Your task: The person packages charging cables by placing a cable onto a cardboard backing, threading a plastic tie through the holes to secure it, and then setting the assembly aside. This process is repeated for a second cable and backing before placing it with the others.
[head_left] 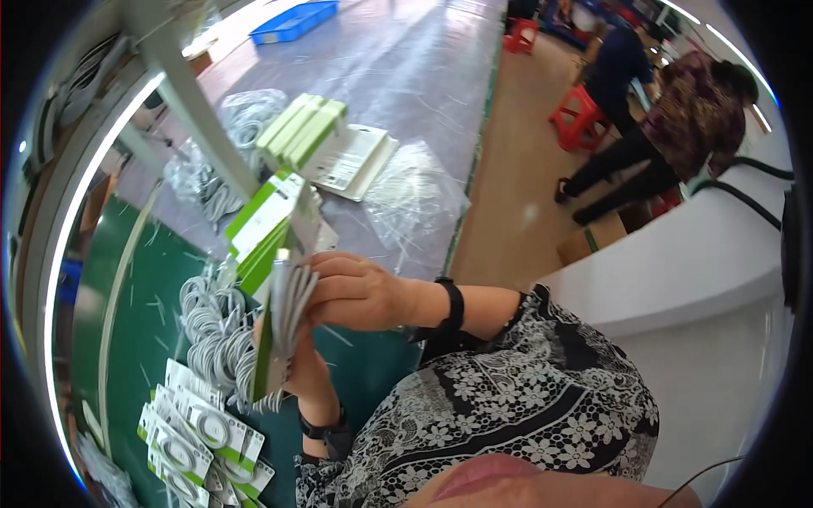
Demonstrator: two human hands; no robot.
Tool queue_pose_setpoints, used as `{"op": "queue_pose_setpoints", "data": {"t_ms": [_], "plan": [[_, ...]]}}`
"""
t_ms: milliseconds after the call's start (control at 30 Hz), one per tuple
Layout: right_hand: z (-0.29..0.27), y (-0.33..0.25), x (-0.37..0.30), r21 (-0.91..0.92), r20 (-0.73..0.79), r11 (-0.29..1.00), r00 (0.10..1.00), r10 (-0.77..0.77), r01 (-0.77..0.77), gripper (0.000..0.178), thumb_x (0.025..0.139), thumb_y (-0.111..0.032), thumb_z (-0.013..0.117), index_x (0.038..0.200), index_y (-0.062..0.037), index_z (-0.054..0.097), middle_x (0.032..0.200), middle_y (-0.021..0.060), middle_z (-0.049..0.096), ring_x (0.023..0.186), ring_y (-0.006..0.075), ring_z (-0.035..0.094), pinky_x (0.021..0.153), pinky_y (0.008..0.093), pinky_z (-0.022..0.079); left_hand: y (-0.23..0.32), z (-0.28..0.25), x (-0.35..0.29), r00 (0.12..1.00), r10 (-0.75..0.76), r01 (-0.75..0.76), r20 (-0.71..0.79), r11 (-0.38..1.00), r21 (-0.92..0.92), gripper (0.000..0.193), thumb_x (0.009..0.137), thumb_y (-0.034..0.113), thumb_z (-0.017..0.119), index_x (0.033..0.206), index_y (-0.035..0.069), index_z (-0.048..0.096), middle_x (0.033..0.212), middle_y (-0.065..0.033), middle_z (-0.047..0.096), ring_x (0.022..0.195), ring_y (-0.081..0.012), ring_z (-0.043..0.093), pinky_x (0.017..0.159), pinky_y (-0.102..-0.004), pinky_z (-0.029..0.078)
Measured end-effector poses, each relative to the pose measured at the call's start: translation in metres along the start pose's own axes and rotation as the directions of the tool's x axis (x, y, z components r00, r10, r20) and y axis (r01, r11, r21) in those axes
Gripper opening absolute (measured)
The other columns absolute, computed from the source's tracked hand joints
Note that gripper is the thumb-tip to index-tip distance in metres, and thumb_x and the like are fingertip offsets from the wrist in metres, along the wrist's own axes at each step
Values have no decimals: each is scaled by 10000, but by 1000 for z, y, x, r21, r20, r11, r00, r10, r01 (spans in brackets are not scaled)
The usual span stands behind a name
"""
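Right hand clamped on cable; left hand part-hidden by card, grip untellable. Table open toward twelve o'clock.

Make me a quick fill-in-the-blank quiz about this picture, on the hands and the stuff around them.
1. Higher in the picture, the person's ____ hand touches a coiled cable.
2. The piled packets at lower left are white and ____.
3. The far tray is ____.
4. The stools are ____.

Missing words: right; green; blue; red.
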State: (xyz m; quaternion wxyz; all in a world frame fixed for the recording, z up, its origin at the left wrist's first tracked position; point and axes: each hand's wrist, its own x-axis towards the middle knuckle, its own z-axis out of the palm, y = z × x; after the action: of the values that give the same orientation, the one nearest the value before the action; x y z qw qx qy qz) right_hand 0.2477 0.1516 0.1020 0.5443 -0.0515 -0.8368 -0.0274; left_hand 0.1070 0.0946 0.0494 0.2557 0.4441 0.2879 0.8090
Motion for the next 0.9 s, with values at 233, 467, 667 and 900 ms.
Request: {"op": "queue_pose_setpoints", "data": {"t_ms": [233,467,667,900], "plan": [[-14,-58,23,-141,10,990,1000,-6,7,157,672,-103,732,824,-101,694,1014,30,647,1022,249,589,951,408,466,46,-13,-7,980,121,-135,157,987,83,196,808,32,714,984,-8,638,1025,-155,632,888,-239,613,792,-324,480],[-66,-116,36,-120,24,993,1000,-6,9,160,715,-115,697,866,-80,656,1070,31,619,1057,247,573,975,393,459,101,16,-49,984,31,-24,177,999,-45,276,830,-9,661,1094,-8,580,1104,-130,609,982,-233,599,868,-324,474],[-128,-131,16,-174,50,984,998,41,-32,138,742,-121,660,868,-74,630,1070,37,612,1029,242,569,969,382,449,114,74,-84,974,-172,209,150,935,-286,380,841,-48,625,1200,-12,505,1166,-99,580,1017,-213,594,847,-292,493],[-198,-137,-15,-182,-49,979,995,83,-90,110,728,-114,635,808,-69,574,966,28,587,938,225,561,872,351,449,103,115,-126,883,-419,466,213,839,-280,294,926,25,526,1217,7,488,1151,-86,575,1019,-169,577,833,-282,491]]}}
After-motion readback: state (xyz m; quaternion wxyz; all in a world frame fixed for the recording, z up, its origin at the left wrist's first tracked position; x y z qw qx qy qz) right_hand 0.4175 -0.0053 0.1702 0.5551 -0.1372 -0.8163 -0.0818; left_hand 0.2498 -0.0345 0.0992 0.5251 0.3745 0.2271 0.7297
